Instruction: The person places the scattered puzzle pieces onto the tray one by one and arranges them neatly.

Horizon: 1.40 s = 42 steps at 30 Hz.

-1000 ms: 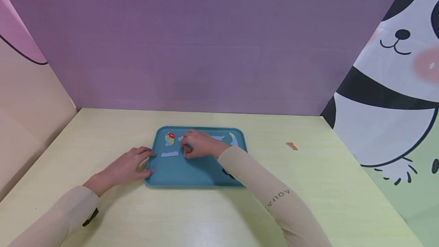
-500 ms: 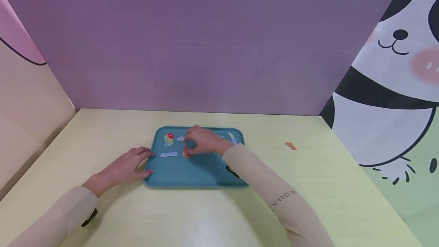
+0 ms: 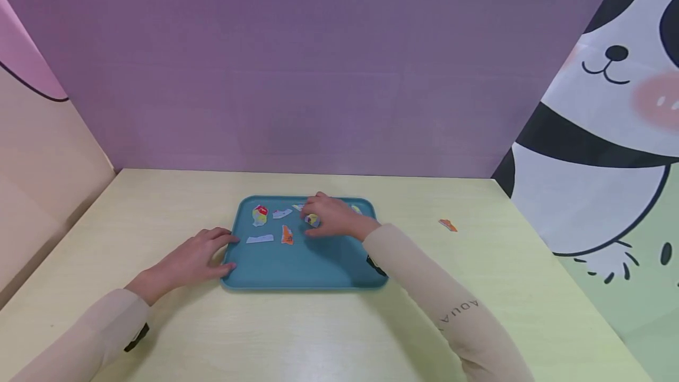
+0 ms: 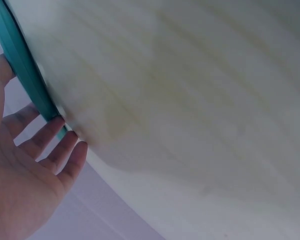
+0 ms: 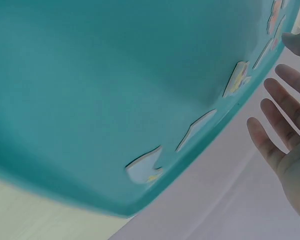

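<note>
A teal tray (image 3: 302, 267) lies on the table, holding several small printed cut-out pieces. My left hand (image 3: 185, 261) rests its thumb and fingertips on the left rim. In the left wrist view, the extended fingers (image 4: 72, 162) reach the tray's edge. Over the tray's far half is my right hand (image 3: 334, 217), around a yellow-and-blue piece (image 3: 312, 220) seen between thumb and fingers. The right wrist view shows this hand (image 5: 295, 145) with spread fingers and nothing gripped. An orange piece (image 3: 287, 234), a white strip (image 3: 260, 239) and a red-and-yellow piece (image 3: 260, 215) lie to its left.
Another orange piece (image 3: 448, 225) lies on the table (image 3: 477, 276) right of the tray. A purple backdrop (image 3: 297, 75) stands behind, with a panda print (image 3: 610, 152) at right. In the right wrist view, a pale curved piece (image 5: 144, 166) lies near the tray's corner.
My right hand has moved right, away from the orange piece on the tray, which now shows fully. It is now around the yellow-and-blue piece. The left hand keeps its place at the rim.
</note>
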Each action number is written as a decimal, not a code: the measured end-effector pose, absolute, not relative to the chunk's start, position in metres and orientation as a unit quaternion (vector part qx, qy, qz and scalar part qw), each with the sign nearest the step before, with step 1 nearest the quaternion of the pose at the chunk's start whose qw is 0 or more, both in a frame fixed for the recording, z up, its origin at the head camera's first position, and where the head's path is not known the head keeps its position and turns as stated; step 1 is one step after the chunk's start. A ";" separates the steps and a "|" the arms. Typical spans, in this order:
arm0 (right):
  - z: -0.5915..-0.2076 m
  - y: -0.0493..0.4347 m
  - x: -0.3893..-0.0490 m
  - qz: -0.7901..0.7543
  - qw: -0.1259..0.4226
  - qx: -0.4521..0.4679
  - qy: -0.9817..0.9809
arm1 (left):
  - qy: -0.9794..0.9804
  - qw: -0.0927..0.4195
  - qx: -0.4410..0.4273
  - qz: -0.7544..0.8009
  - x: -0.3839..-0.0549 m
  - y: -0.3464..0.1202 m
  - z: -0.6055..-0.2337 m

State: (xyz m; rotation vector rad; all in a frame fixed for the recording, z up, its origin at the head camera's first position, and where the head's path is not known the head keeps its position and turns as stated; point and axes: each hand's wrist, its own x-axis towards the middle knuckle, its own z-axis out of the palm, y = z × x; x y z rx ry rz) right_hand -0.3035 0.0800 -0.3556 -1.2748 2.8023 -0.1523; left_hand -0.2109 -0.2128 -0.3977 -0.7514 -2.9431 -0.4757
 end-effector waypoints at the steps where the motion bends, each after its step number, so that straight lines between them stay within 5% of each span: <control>1: -0.356 0.083 -0.303 -0.055 0.030 -0.413 0.909 | -0.957 0.033 -0.244 -0.154 -0.211 -0.213 -0.398; 42: -0.352 0.225 -0.298 -0.138 0.001 -0.298 0.945 | -0.958 0.029 -0.239 -0.157 -0.207 -0.212 -0.394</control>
